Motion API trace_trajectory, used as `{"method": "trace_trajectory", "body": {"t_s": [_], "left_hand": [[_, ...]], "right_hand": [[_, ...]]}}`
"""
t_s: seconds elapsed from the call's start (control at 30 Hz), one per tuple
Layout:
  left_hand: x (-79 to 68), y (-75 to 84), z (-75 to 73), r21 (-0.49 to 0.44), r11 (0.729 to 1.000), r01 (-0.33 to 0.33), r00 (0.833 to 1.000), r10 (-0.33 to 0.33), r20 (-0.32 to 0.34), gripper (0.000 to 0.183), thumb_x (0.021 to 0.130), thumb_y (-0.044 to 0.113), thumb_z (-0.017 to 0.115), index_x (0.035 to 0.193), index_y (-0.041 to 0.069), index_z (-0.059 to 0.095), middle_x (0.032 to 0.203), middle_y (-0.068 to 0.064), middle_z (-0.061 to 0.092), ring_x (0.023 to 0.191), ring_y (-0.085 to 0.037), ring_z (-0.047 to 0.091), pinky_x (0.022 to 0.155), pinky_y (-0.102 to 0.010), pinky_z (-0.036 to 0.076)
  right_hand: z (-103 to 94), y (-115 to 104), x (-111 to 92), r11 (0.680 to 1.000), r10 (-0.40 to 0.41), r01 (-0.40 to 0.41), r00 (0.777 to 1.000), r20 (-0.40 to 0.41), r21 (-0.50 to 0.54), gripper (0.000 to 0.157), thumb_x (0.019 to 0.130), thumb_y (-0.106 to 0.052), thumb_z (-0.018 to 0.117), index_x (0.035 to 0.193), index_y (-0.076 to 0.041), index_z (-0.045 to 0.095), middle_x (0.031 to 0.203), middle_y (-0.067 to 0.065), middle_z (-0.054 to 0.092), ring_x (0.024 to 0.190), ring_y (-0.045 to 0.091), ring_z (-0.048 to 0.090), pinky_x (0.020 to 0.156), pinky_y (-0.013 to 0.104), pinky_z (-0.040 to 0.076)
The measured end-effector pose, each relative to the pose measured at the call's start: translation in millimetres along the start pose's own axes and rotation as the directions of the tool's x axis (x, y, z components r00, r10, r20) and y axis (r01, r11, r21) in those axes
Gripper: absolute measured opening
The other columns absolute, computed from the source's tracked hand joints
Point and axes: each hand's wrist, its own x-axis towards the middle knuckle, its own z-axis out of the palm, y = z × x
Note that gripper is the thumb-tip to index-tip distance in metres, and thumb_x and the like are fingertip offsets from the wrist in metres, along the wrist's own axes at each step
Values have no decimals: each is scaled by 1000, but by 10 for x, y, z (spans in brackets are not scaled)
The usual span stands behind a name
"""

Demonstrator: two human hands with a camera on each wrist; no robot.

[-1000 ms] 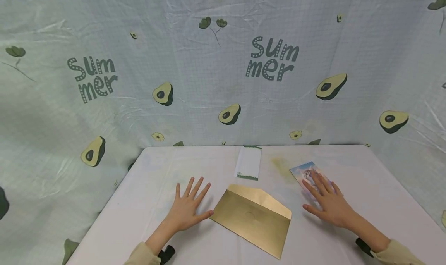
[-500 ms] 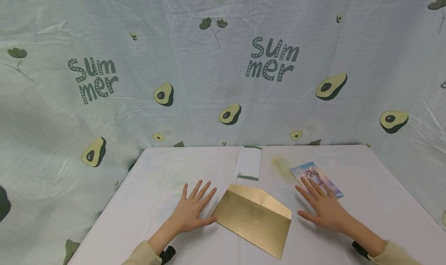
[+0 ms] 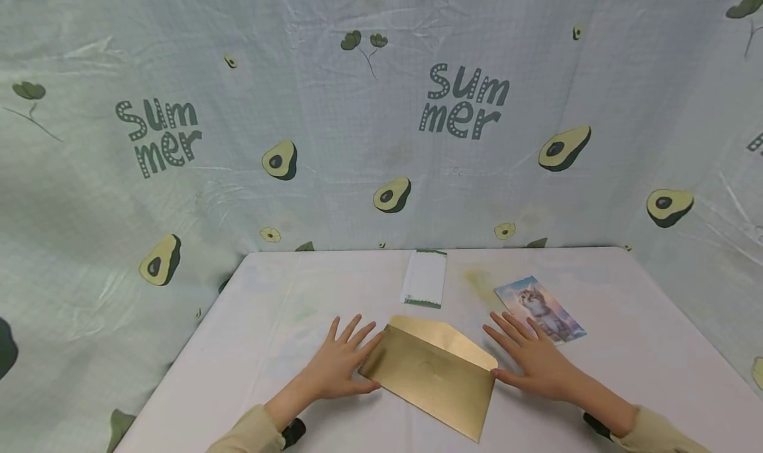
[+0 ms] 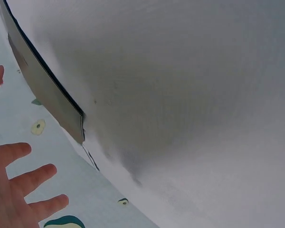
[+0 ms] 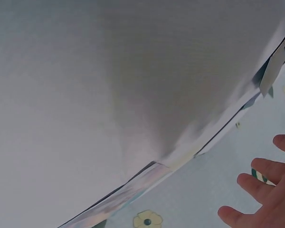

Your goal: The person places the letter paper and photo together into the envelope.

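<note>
A gold envelope (image 3: pixel 430 377) lies tilted on the white table, its flap folded open away from me. At its left end my left hand (image 3: pixel 338 367) hovers with fingers spread, overlapping the envelope's corner in the head view. My right hand (image 3: pixel 533 361) is at the envelope's right end, fingers spread, thumb tip right at the edge. Neither hand grips anything. Just beyond the right fingers lies a card with a kitten picture (image 3: pixel 541 309). In the left wrist view the left hand (image 4: pixel 19 185) is raised over the table, and the right wrist view shows the right hand (image 5: pixel 266 190) likewise.
Farther back lies a white card with green grassy borders (image 3: pixel 425 279). The white table (image 3: pixel 286 287) ends at a hanging cloth (image 3: pixel 334 108) printed with avocados and "summer" lettering. A dark band sits on each wrist.
Both hands have moved inward toward the envelope. My right hand has come off the kitten card, which now shows almost whole. The envelope and cards have stayed in place.
</note>
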Motion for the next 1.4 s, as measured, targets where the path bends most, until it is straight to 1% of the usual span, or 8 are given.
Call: {"method": "trace_trajectory", "body": {"t_s": [0.1, 0.17, 0.3, 0.37, 0.5, 0.57, 0.97, 1.4], "left_hand": [[30, 14, -10, 15, 1000, -26, 1000, 26, 8, 79, 77, 65, 48, 139, 18, 33, 141, -8, 36, 130, -36, 30, 97, -62, 25], [46, 22, -14, 20, 999, -44, 999, 44, 13, 79, 77, 65, 48, 139, 18, 32, 141, -8, 36, 130, -36, 31, 97, -62, 26], [74, 35, -14, 14, 996, -89, 996, 89, 12, 79, 77, 65, 49, 139, 18, 33, 141, -7, 37, 129, -35, 32, 97, -60, 28], [91, 41, -4, 13, 993, -116, 993, 116, 4, 78, 77, 65, 49, 138, 18, 34, 140, -8, 38, 128, -35, 34, 96, -58, 30], [131, 54, 21, 26, 985, -168, 986, 168, -14, 77, 75, 64, 52, 135, 17, 39, 137, -8, 41, 126, -34, 37, 95, -57, 33], [150, 59, 36, 38, 982, -187, 982, 187, -9, 76, 75, 64, 52, 135, 17, 40, 136, -8, 42, 126, -33, 38, 94, -56, 34], [288, 83, 27, 132, 957, -260, 966, 258, 33, 77, 75, 68, 47, 133, 19, 41, 132, -3, 45, 125, -30, 39, 95, -53, 35], [427, -2, 24, 126, 947, -297, 954, 288, 88, 80, 75, 71, 44, 135, 17, 38, 134, -2, 43, 127, -29, 38, 97, -52, 34]], "right_hand": [[7, -30, 32, 1000, -18, 18, 1000, 0, -7, 71, 79, -50, 57, 139, -21, 33, 144, 5, 31, 135, 0, -11, 107, 52, 10], [12, -51, 50, 1000, -26, 26, 1000, -1, -5, 70, 79, -49, 58, 138, -20, 34, 143, 7, 34, 134, -1, -12, 99, 53, 21], [23, -84, 78, 999, -44, 44, 999, 15, 4, 70, 80, -50, 58, 138, -19, 34, 142, 9, 35, 134, 0, -13, 111, 44, -4], [25, -102, 93, 998, -55, 55, 998, 18, -4, 69, 80, -50, 57, 137, -18, 36, 141, 9, 36, 138, 6, -4, 111, 42, -4], [25, -148, 127, 997, -73, 73, 997, 31, -9, 69, 79, -52, 56, 136, -17, 39, 140, 10, 38, 134, 25, 26, 101, 53, 19], [24, -169, 142, 997, -82, 82, 996, 45, -6, 69, 79, -53, 56, 135, -15, 40, 139, 10, 40, 128, 30, 35, 96, 53, 24], [13, -272, 219, 989, -145, 144, 984, 99, 16, 68, 82, -53, 52, 136, -14, 38, 136, 10, 43, 125, 31, 39, 95, 56, 27], [33, -468, 241, 981, -191, 183, 961, 202, 57, 70, 83, -58, 45, 136, -13, 38, 134, 11, 44, 124, 32, 39, 93, 59, 30]]}}
